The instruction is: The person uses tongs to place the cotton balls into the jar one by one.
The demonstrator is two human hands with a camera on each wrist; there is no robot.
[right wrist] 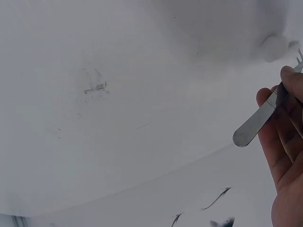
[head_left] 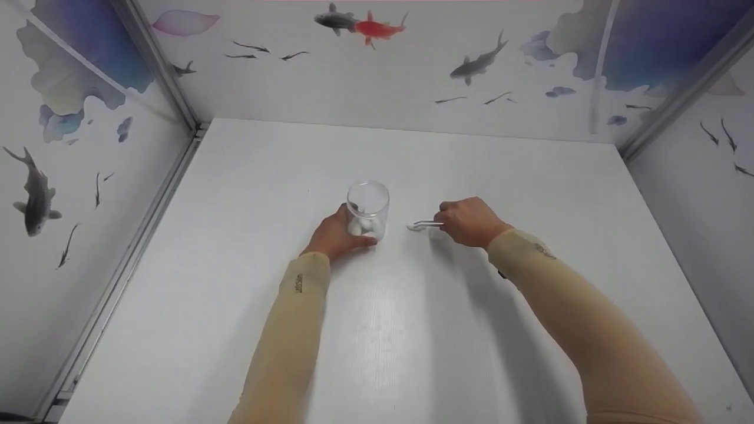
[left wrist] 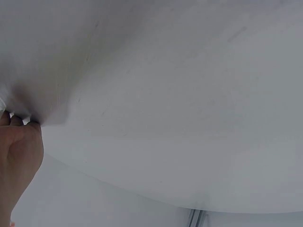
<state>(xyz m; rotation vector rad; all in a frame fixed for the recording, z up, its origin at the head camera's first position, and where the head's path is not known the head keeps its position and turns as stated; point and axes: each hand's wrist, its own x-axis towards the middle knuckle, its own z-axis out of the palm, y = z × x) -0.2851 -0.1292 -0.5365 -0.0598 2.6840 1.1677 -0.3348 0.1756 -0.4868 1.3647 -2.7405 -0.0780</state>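
Note:
A clear, open-topped plastic jar (head_left: 369,203) stands near the middle of the table, with several white, cotton-like balls (head_left: 366,224) in its lower part. My left hand (head_left: 337,234) grips it low on its left side, thumb across the front. In the left wrist view, the curled fingers of that hand (left wrist: 21,146) show at the left edge, with the jar almost wholly out of frame. To the right of the jar, my right hand (head_left: 471,222) pinches metal tweezers (head_left: 429,223). Their bent tips point left, right at a small white ball (head_left: 412,227) on the table.
The white table (head_left: 377,330) has pale walls on three sides, printed with fish. Metal rails (head_left: 135,259) run along the left edge. Dark scuff marks (right wrist: 97,87) show on a white surface in the right wrist view.

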